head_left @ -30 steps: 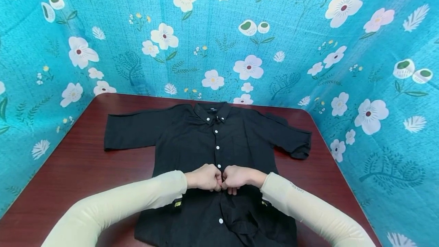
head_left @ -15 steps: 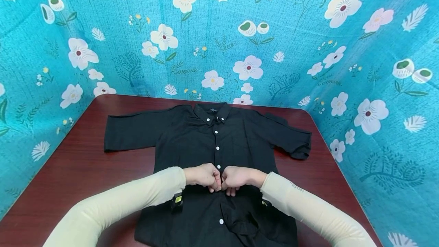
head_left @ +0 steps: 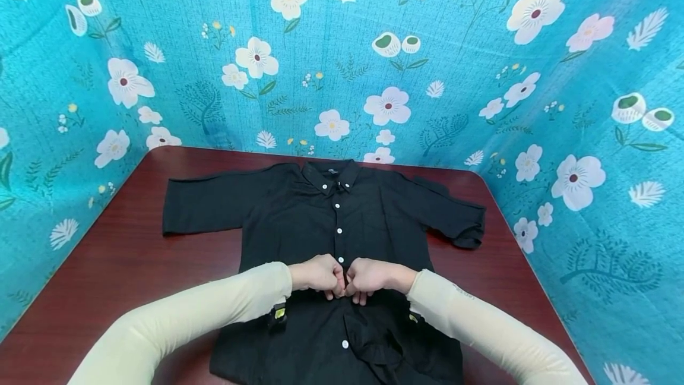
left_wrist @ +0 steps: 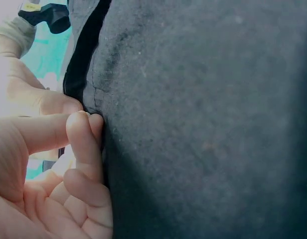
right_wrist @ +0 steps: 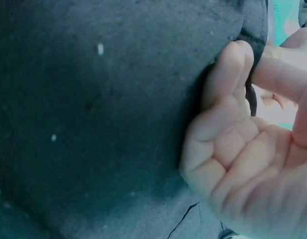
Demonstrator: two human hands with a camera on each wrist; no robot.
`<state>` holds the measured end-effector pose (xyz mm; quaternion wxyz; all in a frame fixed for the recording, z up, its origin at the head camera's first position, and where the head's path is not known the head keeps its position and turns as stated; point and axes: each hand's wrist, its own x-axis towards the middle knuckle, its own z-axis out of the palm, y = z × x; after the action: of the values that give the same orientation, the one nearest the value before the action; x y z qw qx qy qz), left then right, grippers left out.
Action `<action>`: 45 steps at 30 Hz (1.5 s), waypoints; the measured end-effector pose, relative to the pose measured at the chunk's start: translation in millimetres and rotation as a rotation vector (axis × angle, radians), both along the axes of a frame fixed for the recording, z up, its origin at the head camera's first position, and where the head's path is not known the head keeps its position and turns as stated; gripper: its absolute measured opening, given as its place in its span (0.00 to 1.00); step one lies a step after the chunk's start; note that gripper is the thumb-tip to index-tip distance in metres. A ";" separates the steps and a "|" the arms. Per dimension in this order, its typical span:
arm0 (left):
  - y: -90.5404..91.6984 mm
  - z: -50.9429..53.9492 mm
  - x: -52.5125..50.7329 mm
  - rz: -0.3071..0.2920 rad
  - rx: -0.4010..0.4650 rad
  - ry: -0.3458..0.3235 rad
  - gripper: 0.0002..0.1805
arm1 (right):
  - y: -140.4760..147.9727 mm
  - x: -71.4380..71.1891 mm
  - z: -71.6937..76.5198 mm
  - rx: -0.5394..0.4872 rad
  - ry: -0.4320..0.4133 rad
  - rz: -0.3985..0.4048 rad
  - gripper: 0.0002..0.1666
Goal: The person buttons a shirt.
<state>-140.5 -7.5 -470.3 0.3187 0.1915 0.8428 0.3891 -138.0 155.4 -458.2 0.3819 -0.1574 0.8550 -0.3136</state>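
A black button-up shirt (head_left: 299, 224) lies face up with its collar at the far side. My left hand (head_left: 318, 274) and right hand (head_left: 370, 277) meet at its front placket, just below a white button (head_left: 341, 260). In the left wrist view, the thumb and forefinger of my left hand (left_wrist: 64, 174) pinch the placket's edge. The right wrist view has my right hand (right_wrist: 243, 139) pinching the dark cloth between thumb and forefinger, other fingers curled. Whatever button lies between the fingertips is hidden. Lower down, another white button (head_left: 344, 344) shows beside a rumpled part of the front.
The shirt is spread on a dark red wooden table (head_left: 133, 266). One sleeve (head_left: 203, 204) lies flat on the left; the other sleeve (head_left: 454, 218) is bunched at its cuff. A blue flowered curtain (head_left: 320, 76) hangs round the table's back and sides.
Both hands stay at the same spot on the placket. Only slight shifts of the left hand and its wrist show; the shirt lies as before.
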 end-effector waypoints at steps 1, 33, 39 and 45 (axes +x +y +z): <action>0.0 -0.1 0.2 0.000 -0.001 0.003 0.07 | 0.0 0.1 0.3 0.001 0.000 -0.004 0.09; -8.3 -9.4 -3.0 0.032 0.101 -0.141 0.06 | -3.6 2.0 0.3 -0.027 -0.068 -0.071 0.12; -8.6 -9.0 -5.0 0.023 0.099 -0.160 0.06 | -0.6 -0.1 -1.9 -0.055 -0.106 -0.089 0.12; -3.7 -6.3 0.1 0.051 0.075 -0.083 0.06 | 1.0 -0.7 -3.3 -0.046 -0.105 -0.086 0.11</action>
<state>-140.3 -11.2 -476.6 0.3361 0.1654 0.8183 0.4360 -138.8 156.4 -461.5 0.4085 -0.1126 0.8323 -0.3573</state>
